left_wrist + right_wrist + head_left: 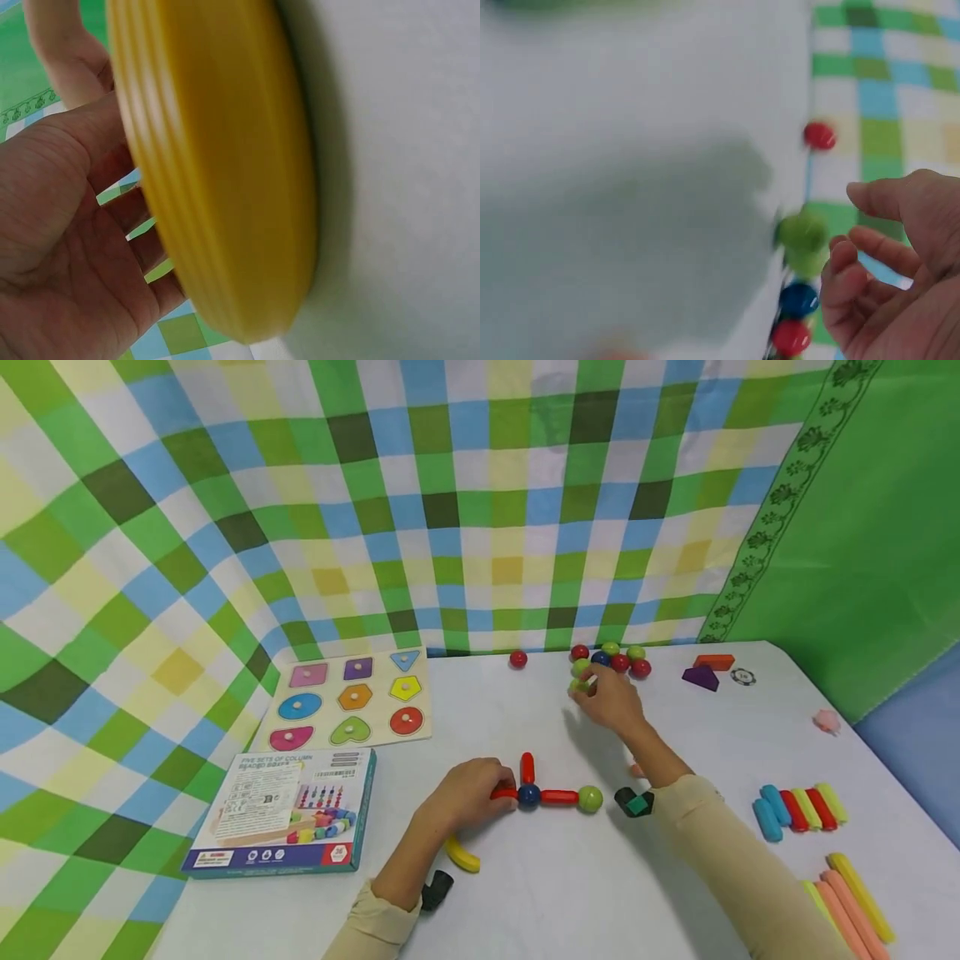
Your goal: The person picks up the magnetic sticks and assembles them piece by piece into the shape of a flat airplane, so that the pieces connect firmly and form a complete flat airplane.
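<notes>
Backdrop: checked cloth (491, 502) hangs behind the white counter (525, 902), plain green at the right.

Boxed set (277, 814) flat at the left; shape board (378, 718), with nine coloured knobbed shapes, just beyond it.

Left hand (468, 793): grip clamped on the outer end of the left red rod (505, 793). Right hand (611, 697): at the near edge of the bead cluster, beside a lime bead (578, 686); grip apart, thumb and fingers separated in the right wrist view.

Joined figure (558, 797), on the counter between the forearms: blue bead (528, 796) at centre, left red rod on one side, far red rod (528, 768) pointing to the cloth, right red rod (576, 797) ending in a green bead (590, 799).

Long rods (855, 906), yellow, salmon and lime, lower right; short rods (802, 808), blue, red and lime, in a row above them. Yellow curved piece (463, 857) beside the left wrist, large in that wrist's view; black piece (437, 891) next to the sleeve. Dark green piece (634, 802) by the right cuff.

Far right: orange block (715, 662), purple block (701, 677), patterned disc (743, 677).

Bead cluster (620, 662): red, blue, green, near the cloth; lone red bead (518, 658) apart to its left.
</notes>
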Demonstrator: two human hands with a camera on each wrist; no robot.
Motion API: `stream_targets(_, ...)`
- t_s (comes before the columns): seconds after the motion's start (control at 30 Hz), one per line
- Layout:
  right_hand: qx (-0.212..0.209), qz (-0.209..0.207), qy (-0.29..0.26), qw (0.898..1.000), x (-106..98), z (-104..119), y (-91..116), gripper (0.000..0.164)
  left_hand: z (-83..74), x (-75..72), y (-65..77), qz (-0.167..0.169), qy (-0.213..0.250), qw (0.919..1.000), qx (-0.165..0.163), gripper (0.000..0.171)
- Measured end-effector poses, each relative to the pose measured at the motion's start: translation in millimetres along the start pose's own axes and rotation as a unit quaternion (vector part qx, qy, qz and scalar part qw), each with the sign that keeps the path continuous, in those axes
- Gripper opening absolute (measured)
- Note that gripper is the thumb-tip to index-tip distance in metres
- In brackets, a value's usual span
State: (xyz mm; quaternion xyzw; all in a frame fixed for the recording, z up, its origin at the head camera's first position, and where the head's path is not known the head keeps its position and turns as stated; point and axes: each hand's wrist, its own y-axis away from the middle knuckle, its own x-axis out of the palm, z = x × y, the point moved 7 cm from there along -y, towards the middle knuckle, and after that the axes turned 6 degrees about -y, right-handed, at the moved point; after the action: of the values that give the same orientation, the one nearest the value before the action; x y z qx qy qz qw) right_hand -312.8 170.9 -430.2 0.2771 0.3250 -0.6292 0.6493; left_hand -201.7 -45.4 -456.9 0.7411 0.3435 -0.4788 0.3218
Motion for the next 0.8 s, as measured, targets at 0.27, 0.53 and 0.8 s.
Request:
stream_targets(0.27, -0.027, 0.032, 0.065, 0.997, -1, -18, -16, 0.045, -2.1, 1.3, 0.8, -0.005, -0.014, 0.9999, 0.004, 0.024)
stream_targets(0.53, -0.003, 0.073, 0.041, 0.996, 18, -22, -18, 0.042, -2.6, -0.9, 1.2, -0.004, -0.022, 0.9997, 0.002, 0.025)
stream_targets(0.8, -0.047, 0.217, -0.136, 0.966, 53, 5, 4, 0.032, 1.8, 0.5, -0.6, 0.000, -0.021, 0.9998, -0.006, 0.026)
